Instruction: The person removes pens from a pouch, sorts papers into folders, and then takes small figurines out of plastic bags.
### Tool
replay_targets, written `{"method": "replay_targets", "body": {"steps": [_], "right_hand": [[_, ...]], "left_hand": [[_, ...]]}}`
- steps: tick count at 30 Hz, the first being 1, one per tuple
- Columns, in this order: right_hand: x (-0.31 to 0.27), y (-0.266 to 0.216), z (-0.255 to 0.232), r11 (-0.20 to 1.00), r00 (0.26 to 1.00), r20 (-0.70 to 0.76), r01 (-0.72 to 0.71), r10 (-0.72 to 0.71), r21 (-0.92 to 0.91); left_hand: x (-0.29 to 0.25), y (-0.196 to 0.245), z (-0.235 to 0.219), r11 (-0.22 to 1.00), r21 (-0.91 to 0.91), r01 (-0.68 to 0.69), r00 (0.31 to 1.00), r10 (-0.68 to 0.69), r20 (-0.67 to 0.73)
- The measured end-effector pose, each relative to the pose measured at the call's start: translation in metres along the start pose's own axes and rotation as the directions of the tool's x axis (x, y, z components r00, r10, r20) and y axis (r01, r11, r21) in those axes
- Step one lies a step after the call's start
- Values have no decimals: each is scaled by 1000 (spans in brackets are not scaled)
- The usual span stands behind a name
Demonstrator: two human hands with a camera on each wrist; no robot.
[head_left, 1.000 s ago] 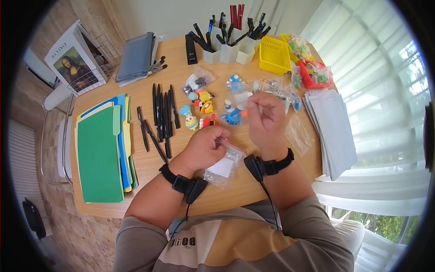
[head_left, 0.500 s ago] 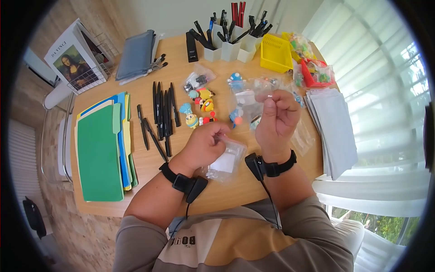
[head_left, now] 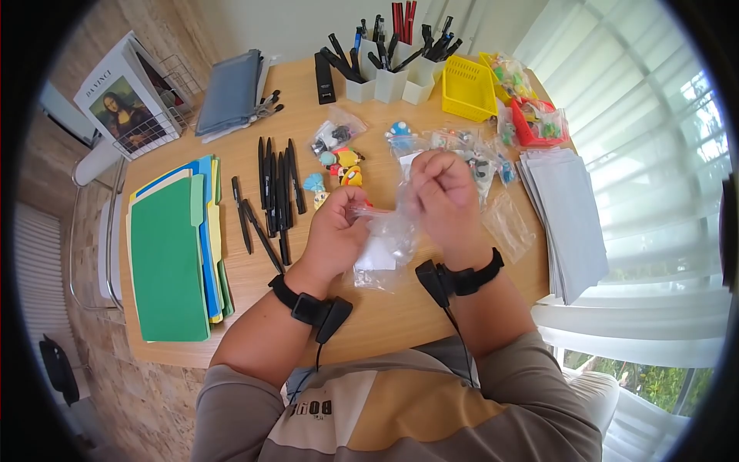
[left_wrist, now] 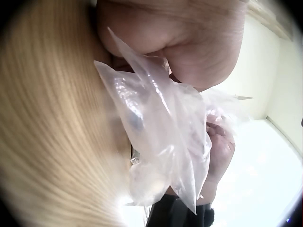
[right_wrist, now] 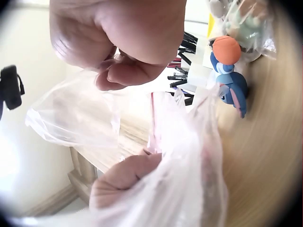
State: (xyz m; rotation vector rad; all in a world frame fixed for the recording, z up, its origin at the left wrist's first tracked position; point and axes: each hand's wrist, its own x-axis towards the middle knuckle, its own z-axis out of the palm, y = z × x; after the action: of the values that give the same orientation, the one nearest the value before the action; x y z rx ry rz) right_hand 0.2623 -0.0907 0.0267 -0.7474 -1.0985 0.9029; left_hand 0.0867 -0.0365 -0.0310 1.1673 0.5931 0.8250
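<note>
Over the desk (head_left: 392, 323), the left hand (head_left: 336, 231) pinches a zip bag (head_left: 379, 280) near its mouth; the right hand (head_left: 443, 200) pinches clear film (right_wrist: 71, 113). A steady left grip and gentle right pull should serve best, sparing the white card (head_left: 373, 254) creases and the red seal line (right_wrist: 152, 111) strain.

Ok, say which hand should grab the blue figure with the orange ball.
Right hand, probably: its wrist view shows the blue figure nearby. Both hold clear plastic, but the left hand sits farther away.
</note>
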Motion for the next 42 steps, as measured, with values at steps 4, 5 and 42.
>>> {"method": "replay_targets", "body": {"steps": [4,5,42], "right_hand": [[0,9,-4,985,961,-268,23,-70,-173],[2,10,-3,985,961,-268,24,-70,-172],[2,-12,17,634,975,219,198,-46,-747]], "left_hand": [[-1,4,2,996,88,-4,999,7,-39],[-1,7,3,998,67,22,999,-20,-40],[-1,8,1,991,-114,-66,992,53,-119]]}}
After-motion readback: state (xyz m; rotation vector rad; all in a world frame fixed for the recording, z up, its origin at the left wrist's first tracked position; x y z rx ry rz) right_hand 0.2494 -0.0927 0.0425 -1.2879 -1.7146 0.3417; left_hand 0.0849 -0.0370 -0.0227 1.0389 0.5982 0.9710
